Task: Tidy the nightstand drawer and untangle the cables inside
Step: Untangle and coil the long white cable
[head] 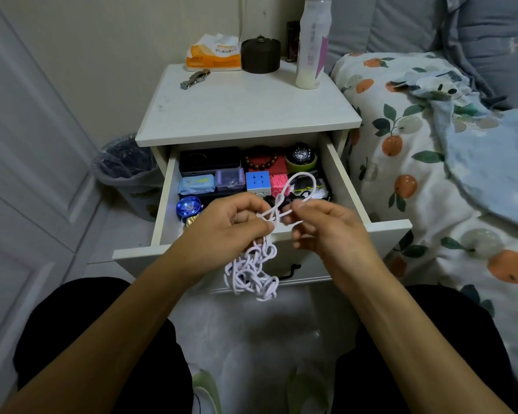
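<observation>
Hands (231, 225) pinching cable (257, 264), drawer (380, 231) holding cube (258, 181), perhaps yo-yo (189, 207)

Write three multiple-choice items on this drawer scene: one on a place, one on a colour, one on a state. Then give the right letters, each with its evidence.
1. Where does the tissue pack lie?
A. in the drawer
B. at the back of the nightstand top
C. on the bed

2. What colour is the cable being worked on?
A. black
B. red
C. white

3. How does the drawer stand?
A. pulled open
B. pushed fully in
C. taken out and set on the floor

Answers:
1 B: the pack sits on the nightstand top near the wall, beside a dark round container.
2 C: the left hand and right hand pinch a white cable, its tangle hanging below them.
3 A: the drawer juts out from the nightstand, with its contents, such as a puzzle cube, showing.
</observation>
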Action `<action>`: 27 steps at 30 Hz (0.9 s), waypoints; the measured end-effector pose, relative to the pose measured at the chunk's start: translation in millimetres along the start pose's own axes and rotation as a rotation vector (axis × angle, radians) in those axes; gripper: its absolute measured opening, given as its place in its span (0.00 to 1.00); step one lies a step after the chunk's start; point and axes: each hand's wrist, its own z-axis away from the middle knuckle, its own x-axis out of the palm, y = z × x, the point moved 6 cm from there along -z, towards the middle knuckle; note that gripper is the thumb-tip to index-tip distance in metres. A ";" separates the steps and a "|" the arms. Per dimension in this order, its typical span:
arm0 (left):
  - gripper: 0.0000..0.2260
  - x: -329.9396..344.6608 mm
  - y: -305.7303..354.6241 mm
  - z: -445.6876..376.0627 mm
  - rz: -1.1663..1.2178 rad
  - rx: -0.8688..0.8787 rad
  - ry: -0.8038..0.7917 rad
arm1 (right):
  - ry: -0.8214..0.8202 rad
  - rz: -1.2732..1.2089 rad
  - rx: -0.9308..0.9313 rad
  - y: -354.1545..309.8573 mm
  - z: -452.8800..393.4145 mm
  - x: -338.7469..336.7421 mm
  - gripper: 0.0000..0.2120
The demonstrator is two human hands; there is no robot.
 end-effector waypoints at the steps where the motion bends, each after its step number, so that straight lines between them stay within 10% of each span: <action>1: 0.05 -1.9 -0.9 -0.1 -0.002 -0.005 0.000 | 0.095 0.003 -0.018 -6.2 -2.8 -11.1 0.09; 13: 0.06 5.4 -4.7 1.4 0.036 -0.048 -0.072 | 0.076 0.087 0.023 2.7 -0.5 1.7 0.13; 20: 0.05 20.4 -7.9 3.2 0.315 -0.137 -0.185 | 0.181 0.876 -0.383 -17.3 2.7 4.8 0.20; 27: 0.10 16.2 -8.3 3.1 0.457 -0.158 -0.133 | 0.148 0.196 -0.132 -14.2 -0.9 -13.8 0.16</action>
